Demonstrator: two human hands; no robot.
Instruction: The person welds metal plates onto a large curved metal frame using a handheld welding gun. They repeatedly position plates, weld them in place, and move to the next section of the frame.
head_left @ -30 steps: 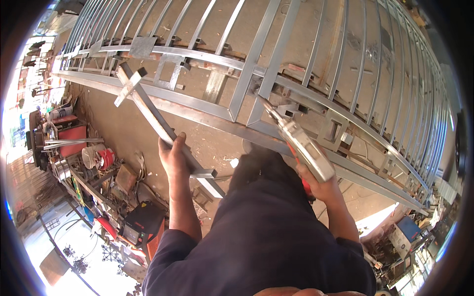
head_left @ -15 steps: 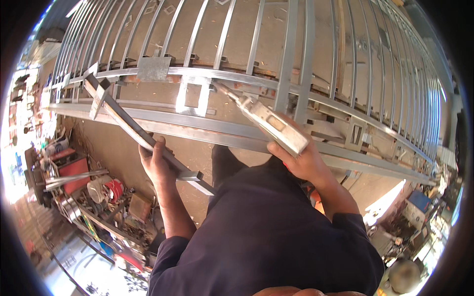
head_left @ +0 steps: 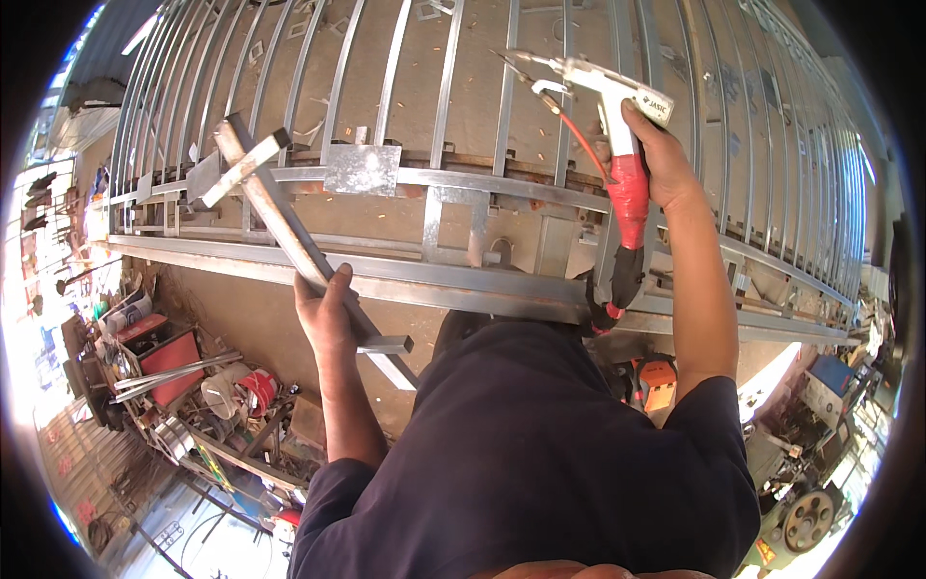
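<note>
My left hand (head_left: 326, 314) is closed round a square steel tube (head_left: 275, 217) that slants from upper left to lower right. A short crosspiece (head_left: 247, 170) sits across its upper end, and a second short piece (head_left: 388, 344) sticks out near the lower end. In my right hand (head_left: 661, 159), raised over the metal frame, is a white welding gun (head_left: 617, 95) with a red-taped grip. Its thin nozzle points left, and a red tube (head_left: 584, 145) runs beneath it. The gun is apart from the tube. Fingers behind the grip are partly hidden.
A long steel frame of parallel bars (head_left: 449, 82) lies ahead of me, with flat plates (head_left: 363, 170) along its near rail (head_left: 386, 274). Cluttered tools and a red box (head_left: 171, 367) are at the left. An orange device (head_left: 659, 382) stands by my right side.
My right hand has lifted up and to the right, and the welding gun now stands with its grip downward. The steel tube in my left hand has shifted slightly right and become steeper.
</note>
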